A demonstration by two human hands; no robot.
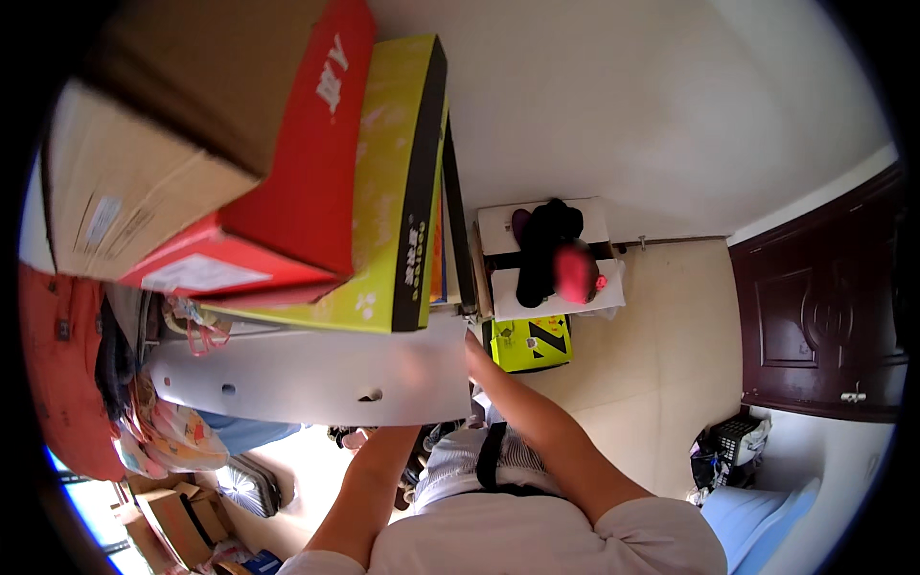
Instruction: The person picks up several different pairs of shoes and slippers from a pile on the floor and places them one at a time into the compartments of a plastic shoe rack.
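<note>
A white panel point(297, 379) with a few holes lies across the space in front of my body, below a stack of boxes. My right hand point(472, 351) is at the panel's right edge; only a small part of it shows, and its fingers are hidden. The left forearm reaches up beneath the panel's near edge, which covers my left hand. Directly above the panel rests a yellow-green box point(388, 182) with a dark side. A red shoebox point(311, 172) leans against it, and a brown cardboard box point(134, 192) is at the far left of the stack.
Dark clothing and a pink item point(575, 273) lie on white boxes by the wall, above a bright yellow box point(532, 342). Clothes point(62, 364) hang at left. A dark red door point(815, 297) and a black basket point(736, 439) are at right.
</note>
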